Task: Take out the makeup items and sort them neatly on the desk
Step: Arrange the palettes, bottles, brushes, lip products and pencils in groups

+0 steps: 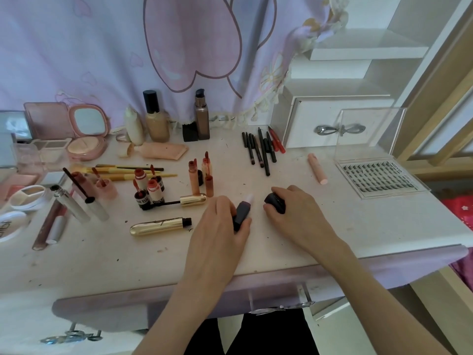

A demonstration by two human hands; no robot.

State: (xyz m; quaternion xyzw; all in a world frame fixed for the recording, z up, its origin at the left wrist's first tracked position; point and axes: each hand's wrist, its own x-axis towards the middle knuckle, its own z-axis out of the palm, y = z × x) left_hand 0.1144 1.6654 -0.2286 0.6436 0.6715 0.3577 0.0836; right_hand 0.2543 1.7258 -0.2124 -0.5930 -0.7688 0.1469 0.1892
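Both my hands rest on the surface [256,247]: left hand [220,224] grips an uncapped lipstick [243,212], right hand [291,211] clasps its dark cap [275,201]. Gold mascara tube [160,226] lies just left.

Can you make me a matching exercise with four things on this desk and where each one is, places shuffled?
Things:
1. lipstick
2. dark cap
3. lash tray
4. pencils

Places:
A. back of the desk, beside the white drawer box
B. held in the left hand
C. far right of the desk
D. under the right hand

Pairs: 1-B, 2-D, 3-C, 4-A
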